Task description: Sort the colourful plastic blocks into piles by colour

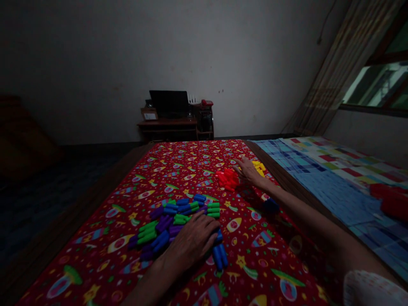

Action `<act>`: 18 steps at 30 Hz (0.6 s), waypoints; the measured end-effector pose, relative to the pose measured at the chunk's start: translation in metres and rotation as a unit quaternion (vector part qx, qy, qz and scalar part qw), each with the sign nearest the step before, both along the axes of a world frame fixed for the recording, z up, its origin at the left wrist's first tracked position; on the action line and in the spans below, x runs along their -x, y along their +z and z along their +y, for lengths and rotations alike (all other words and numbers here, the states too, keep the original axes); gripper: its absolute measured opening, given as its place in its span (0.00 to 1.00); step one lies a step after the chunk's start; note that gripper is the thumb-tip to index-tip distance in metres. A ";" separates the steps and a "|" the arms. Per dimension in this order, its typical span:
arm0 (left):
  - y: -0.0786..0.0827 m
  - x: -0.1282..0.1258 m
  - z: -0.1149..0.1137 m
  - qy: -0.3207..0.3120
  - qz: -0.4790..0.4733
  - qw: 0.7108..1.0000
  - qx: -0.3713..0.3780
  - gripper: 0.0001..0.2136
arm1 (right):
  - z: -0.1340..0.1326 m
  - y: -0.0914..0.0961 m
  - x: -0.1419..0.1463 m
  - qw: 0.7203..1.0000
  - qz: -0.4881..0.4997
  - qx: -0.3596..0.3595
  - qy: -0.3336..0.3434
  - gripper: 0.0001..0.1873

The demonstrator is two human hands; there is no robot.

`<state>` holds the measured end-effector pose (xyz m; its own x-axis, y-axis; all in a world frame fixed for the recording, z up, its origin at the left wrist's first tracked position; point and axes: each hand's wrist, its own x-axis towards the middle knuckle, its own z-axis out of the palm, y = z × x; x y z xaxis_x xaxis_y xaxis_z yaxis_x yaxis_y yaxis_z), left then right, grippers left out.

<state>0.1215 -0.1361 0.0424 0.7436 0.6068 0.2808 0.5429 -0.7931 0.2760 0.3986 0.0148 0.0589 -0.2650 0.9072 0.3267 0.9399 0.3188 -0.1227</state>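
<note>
My left hand (198, 235) lies palm down over the right side of a mixed pile of ridged plastic blocks, its fingers stretched out and slightly bent. Green blocks (147, 232), purple blocks (164, 222) and blue blocks (219, 256) show around it; what is under the palm is hidden. Farther out, my right hand (249, 171) reaches between a heap of red blocks (227, 179) and some yellow blocks (259, 167), its fingers apart and nothing visible in them. A dark blue piece (270, 205) sits below the right forearm.
A red patterned cloth (188, 170) covers the long surface in front of me. To the right is a bed with a blue checked sheet (338, 191) and a red item (390, 202). A desk (168, 122) with a monitor (170, 103) stands against the far wall.
</note>
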 end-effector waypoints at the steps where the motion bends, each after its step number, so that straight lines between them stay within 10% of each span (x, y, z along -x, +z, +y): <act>1: -0.001 0.000 0.000 0.001 0.001 1.000 -0.003 0.11 | -0.007 -0.004 0.006 0.999 0.020 0.000 0.029 0.32; 6: -0.004 0.000 0.002 -0.001 0.006 1.000 -0.020 0.11 | -0.032 -0.033 0.040 0.995 0.047 0.003 0.085 0.46; 18: 0.001 0.000 0.000 0.002 0.013 1.000 -0.022 0.11 | 0.008 -0.033 0.067 0.999 0.035 -0.025 -0.015 0.25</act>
<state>0.1217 -0.1365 0.0439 0.7491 0.5964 0.2885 0.5518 -0.8026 0.2265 0.3316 0.0225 0.0263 -0.2127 0.8965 0.3887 0.9386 0.2981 -0.1739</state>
